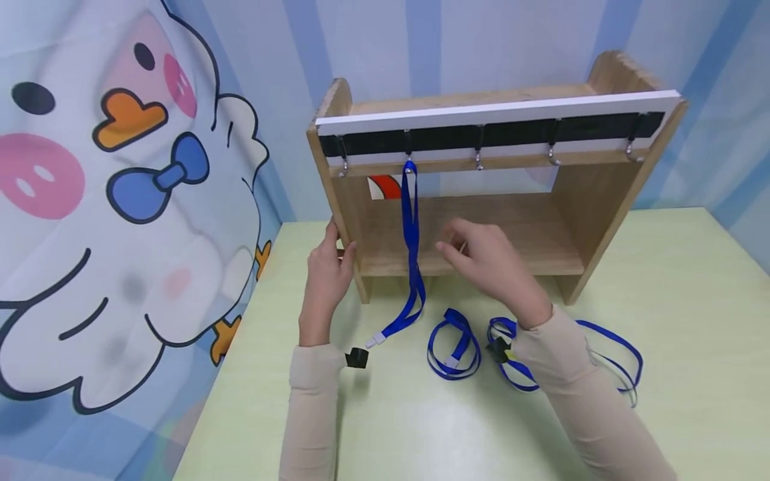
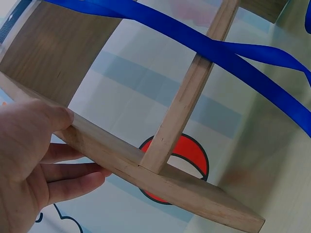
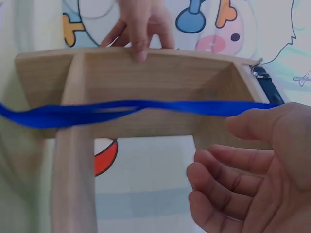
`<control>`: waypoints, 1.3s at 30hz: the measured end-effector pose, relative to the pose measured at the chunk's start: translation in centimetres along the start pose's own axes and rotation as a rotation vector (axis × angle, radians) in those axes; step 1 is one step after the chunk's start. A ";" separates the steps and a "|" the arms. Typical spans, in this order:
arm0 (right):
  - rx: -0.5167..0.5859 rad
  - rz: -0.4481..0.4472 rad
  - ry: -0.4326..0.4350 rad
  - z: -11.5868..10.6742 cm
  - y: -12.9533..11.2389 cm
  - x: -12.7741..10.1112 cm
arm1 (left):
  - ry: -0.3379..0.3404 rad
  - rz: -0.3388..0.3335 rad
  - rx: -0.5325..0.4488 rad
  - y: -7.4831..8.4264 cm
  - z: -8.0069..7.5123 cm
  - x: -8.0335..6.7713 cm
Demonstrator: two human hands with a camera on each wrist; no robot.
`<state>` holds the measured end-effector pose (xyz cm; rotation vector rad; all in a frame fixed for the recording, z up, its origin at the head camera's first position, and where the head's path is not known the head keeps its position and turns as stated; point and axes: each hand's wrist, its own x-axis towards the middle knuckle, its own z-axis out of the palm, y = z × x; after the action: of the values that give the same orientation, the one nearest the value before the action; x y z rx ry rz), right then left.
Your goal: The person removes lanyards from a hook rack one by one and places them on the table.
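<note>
Rack (image 1: 607,200), wooden, two side panels and a shelf, standing at centre frame on a pale green table (image 1: 680,280); a black strip with a row of metal hooks (image 1: 552,157) runs along its top front.

Left hand (image 1: 325,277), lower centre-left of the head view: thumb and fingers clasp the front edge of the rack's left side panel.

Right hand (image 1: 490,257), centre frame, in front of the shelf: fingers relaxed and loosely curved, holding nothing, just right of the hanging lanyard.

Hanging lanyard (image 1: 412,247), blue, looped on the second hook from the left, its clip end (image 1: 357,357) trailing onto the table below.

Coiled lanyards (image 1: 454,347), blue, on the table at lower centre, more beside the right sleeve.

Cartoon backdrop (image 1: 120,200), left of frame.
</note>
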<state>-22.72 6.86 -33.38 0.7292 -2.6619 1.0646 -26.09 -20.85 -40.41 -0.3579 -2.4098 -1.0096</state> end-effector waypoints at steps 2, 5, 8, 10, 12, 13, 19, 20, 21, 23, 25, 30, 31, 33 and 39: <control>0.015 -0.008 0.020 -0.1 -0.8 0.5 | 0.003 -0.006 0.004 0.0 0.0 0.0; 0.038 -0.038 0.071 -0.1 -1.8 1.5 | 0.006 -0.007 0.011 0.0 0.0 0.0; 0.043 -0.063 0.134 -0.3 -2.8 2.3 | 0.004 0.004 0.016 0.0 0.1 0.1; 0.046 -0.071 0.176 -0.4 -3.3 2.8 | 0.007 0.013 0.016 -0.1 0.1 0.0; 0.057 -0.067 0.206 -0.5 -3.8 3.2 | 0.012 0.022 0.015 -0.1 0.1 -0.1; 0.062 -0.066 0.220 -0.5 -4.0 3.4 | 0.015 0.027 0.015 -0.2 0.1 -0.2; 0.052 -0.061 0.267 -0.7 -4.4 4.3 | 0.018 0.036 0.014 -0.2 0.1 -0.1; 0.050 -0.063 0.275 -0.7 -4.5 4.4 | 0.016 0.034 0.014 -0.2 0.1 -0.1; 0.046 -0.068 0.286 -0.8 -4.5 4.6 | 0.013 0.032 0.015 -0.2 0.1 -0.1; 0.040 -0.077 0.302 -0.9 -4.6 4.8 | 0.007 0.027 0.017 -0.3 0.1 -0.1; 0.042 -0.096 0.316 -1.0 -4.8 4.8 | 0.000 0.020 0.016 -0.2 0.1 -0.1; 0.052 -0.176 0.357 -1.4 -5.4 4.5 | 0.004 0.026 0.015 -0.1 0.1 -0.1; 0.058 -0.189 0.363 -1.5 -5.5 4.4 | 0.006 0.029 0.017 -0.1 0.1 -0.1; 0.063 -0.208 0.370 -1.6 -6.0 4.2 | 0.011 0.035 0.016 -0.1 0.1 -0.1; 0.075 -0.276 0.364 -1.8 -7.2 3.7 | 0.015 0.039 0.015 -0.2 0.1 -0.1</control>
<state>-22.31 2.23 -26.44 0.8006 -2.1573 1.1038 -26.18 -20.89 -40.64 -0.3893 -2.3869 -0.9727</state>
